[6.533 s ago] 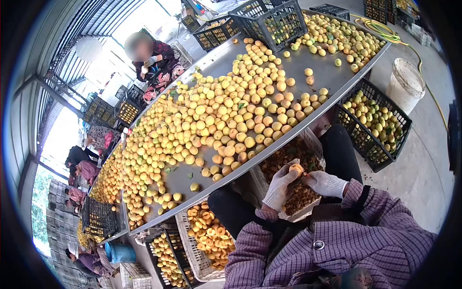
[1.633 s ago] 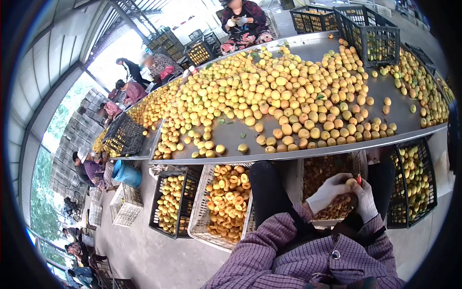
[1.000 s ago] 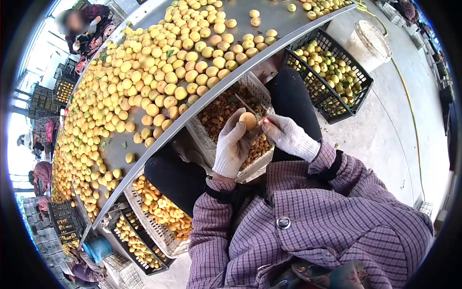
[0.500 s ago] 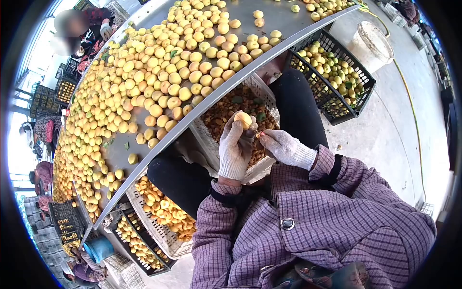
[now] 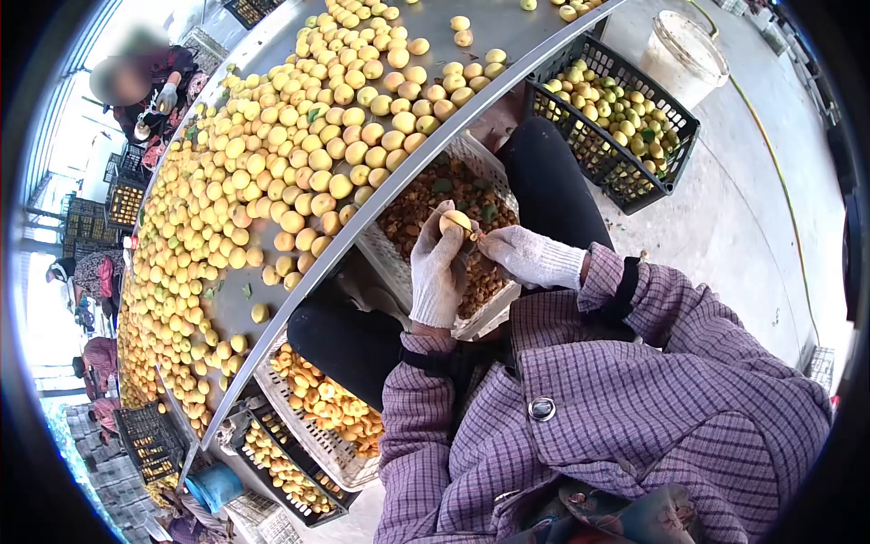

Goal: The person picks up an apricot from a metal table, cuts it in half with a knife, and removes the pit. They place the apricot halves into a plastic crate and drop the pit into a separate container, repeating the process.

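Note:
My left hand (image 5: 437, 270), in a white knit glove, grips a yellow apricot (image 5: 454, 220) at its fingertips. My right hand (image 5: 526, 256), also gloved, pinches a small blade (image 5: 474, 238) with a reddish handle end, pressed against the fruit's side. Both hands hover over a white crate (image 5: 497, 313) of brown pits between my knees. A long metal table (image 5: 272, 299) heaped with whole apricots (image 5: 299, 172) runs past just beyond the hands.
A white crate of halved apricots (image 5: 331, 408) sits by my left leg, with a black crate of fruit (image 5: 276, 458) beside it. Another black crate (image 5: 616, 118) and a white bucket (image 5: 681, 56) stand on the right. Other people work along the table's far side.
The camera swung from the table down to my lap. The apricot has stayed in my left hand while my right hand works the blade at it; both hands edged slightly closer to the crate.

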A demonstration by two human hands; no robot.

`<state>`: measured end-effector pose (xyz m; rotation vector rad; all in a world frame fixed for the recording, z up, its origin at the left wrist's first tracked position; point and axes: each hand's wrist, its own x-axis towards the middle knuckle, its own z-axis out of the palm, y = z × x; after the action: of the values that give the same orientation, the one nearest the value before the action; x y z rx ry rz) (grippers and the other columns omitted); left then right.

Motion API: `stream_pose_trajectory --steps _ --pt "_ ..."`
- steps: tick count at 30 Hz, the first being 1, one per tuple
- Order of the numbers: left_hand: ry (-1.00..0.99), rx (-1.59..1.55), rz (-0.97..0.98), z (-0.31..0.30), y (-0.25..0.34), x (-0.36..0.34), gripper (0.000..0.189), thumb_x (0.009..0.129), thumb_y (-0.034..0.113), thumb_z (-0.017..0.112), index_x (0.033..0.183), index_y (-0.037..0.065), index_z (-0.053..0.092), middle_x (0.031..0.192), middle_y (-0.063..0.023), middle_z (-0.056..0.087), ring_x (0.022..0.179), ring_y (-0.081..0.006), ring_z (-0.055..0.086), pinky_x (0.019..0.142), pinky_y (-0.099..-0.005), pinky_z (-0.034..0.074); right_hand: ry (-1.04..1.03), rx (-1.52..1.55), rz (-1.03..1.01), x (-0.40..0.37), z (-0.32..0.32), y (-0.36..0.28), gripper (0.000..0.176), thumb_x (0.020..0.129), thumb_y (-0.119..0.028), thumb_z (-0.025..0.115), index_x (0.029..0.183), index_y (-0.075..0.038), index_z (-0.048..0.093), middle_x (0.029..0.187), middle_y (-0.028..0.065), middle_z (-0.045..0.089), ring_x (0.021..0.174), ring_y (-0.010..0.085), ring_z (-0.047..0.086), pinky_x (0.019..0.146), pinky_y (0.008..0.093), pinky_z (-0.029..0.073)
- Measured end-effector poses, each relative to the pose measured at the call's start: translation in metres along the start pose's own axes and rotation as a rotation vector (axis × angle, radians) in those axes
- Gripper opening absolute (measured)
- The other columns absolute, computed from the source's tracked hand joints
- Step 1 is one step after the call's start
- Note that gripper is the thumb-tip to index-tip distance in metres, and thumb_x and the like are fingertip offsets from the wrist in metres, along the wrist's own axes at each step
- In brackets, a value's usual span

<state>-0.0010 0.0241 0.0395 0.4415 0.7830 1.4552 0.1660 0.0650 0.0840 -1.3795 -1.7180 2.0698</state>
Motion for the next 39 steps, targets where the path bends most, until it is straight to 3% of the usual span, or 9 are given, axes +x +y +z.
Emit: stream_pose_trajectory --steps 5,7,12,21,25,27,33,37,39 --pt "0.06 -0.125 -0.061 -0.012 -0.013 0.005 0.035 0.099 0.021 0.062 0.126 -0.001 0.055 0.109 -0.011 0.063 0.101 -0.0217 0.063 0.093 -0.0351 0.051 0.035 -0.171 0.007 -0.003 0.004 0.01 0.047 0.107 -0.043 0.039 0.115 -0.002 0.061 0.063 0.0009 0.054 0.047 0.0113 0.049 0.045 0.0277 0.042" --pt "0.045 -0.172 -0.087 -0.013 -0.016 0.005 0.036 0.1 0.025 0.061 0.124 -0.001 0.056 0.108 -0.0108 0.064 0.1 -0.0212 0.063 0.092 -0.0351 0.051 0.084 -0.213 0.042 -0.006 0.006 0.003 0.05 0.106 -0.045 0.041 0.108 -0.001 0.063 0.074 0.0137 0.063 0.07 0.0246 0.063 0.07 0.0367 0.05" --pt "0.01 0.011 -0.162 -0.021 -0.014 0.006 0.038 0.1 0.032 0.059 0.122 0.001 0.056 0.109 -0.0094 0.063 0.102 -0.0203 0.062 0.09 -0.0338 0.049 -0.037 0.096 0.089 0.008 0.004 0.01 0.047 0.106 -0.048 0.038 0.103 -0.006 0.058 0.063 -0.0003 0.048 0.046 0.0103 0.043 0.042 0.0286 0.039" --pt "0.009 -0.255 -0.278 -0.009 -0.016 0.001 0.041 0.099 0.038 0.06 0.121 0.004 0.056 0.112 -0.0114 0.061 0.1 -0.0255 0.062 0.086 -0.0409 0.052 0.004 -0.07 0.074 0.007 0.004 0.014 0.049 0.106 -0.048 0.038 0.105 -0.002 0.056 0.067 0.0012 0.056 0.048 0.0136 0.051 0.046 0.0306 0.045" --pt "-0.035 0.157 -0.103 -0.006 -0.004 -0.003 0.047 0.099 0.038 0.061 0.13 0.003 0.054 0.113 -0.0094 0.06 0.102 -0.0231 0.061 0.085 -0.0379 0.052 -0.212 0.373 0.239 0.011 -0.007 0.003 0.039 0.105 -0.048 0.04 0.097 -0.011 0.05 0.062 -0.0076 0.036 0.045 0.0028 0.031 0.038 0.0234 0.026" --pt "-0.017 0.335 0.085 -0.003 -0.005 -0.001 0.053 0.098 0.037 0.062 0.136 0.001 0.052 0.114 -0.007 0.059 0.102 -0.0209 0.06 0.084 -0.0362 0.052 -0.216 0.373 0.202 0.01 -0.008 0.004 0.04 0.105 -0.048 0.04 0.101 -0.01 0.051 0.063 -0.0053 0.042 0.045 0.0054 0.037 0.038 0.0242 0.03" --pt "0.019 -0.265 -0.255 -0.004 -0.02 0.004 0.044 0.095 0.044 0.065 0.118 0.006 0.059 0.103 -0.0097 0.063 0.101 -0.028 0.061 0.09 -0.0426 0.05 0.006 -0.056 0.112 0.01 0.006 0.019 0.046 0.106 -0.046 0.037 0.102 -0.005 0.057 0.066 0.0021 0.052 0.047 0.0123 0.048 0.04 0.0282 0.041" --pt "0.078 -0.319 -0.27 -0.012 -0.027 0.007 0.047 0.095 0.049 0.063 0.118 0.009 0.057 0.107 -0.0097 0.064 0.101 -0.029 0.06 0.095 -0.0438 0.047 -0.043 0.087 0.126 0.027 0.001 0.024 0.045 0.106 -0.046 0.038 0.102 -0.006 0.058 0.066 0.0018 0.052 0.047 0.0122 0.048 0.04 0.0285 0.04" --pt "0.082 -0.181 -0.294 -0.025 -0.026 0.011 0.057 0.097 0.056 0.054 0.131 0.011 0.053 0.126 -0.0135 0.061 0.116 -0.0297 0.057 0.104 -0.0453 0.042 -0.221 0.277 0.233 0.034 -0.007 0.027 0.045 0.105 -0.048 0.039 0.108 -0.008 0.06 0.068 0.0026 0.054 0.049 0.0126 0.049 0.043 0.0292 0.042"
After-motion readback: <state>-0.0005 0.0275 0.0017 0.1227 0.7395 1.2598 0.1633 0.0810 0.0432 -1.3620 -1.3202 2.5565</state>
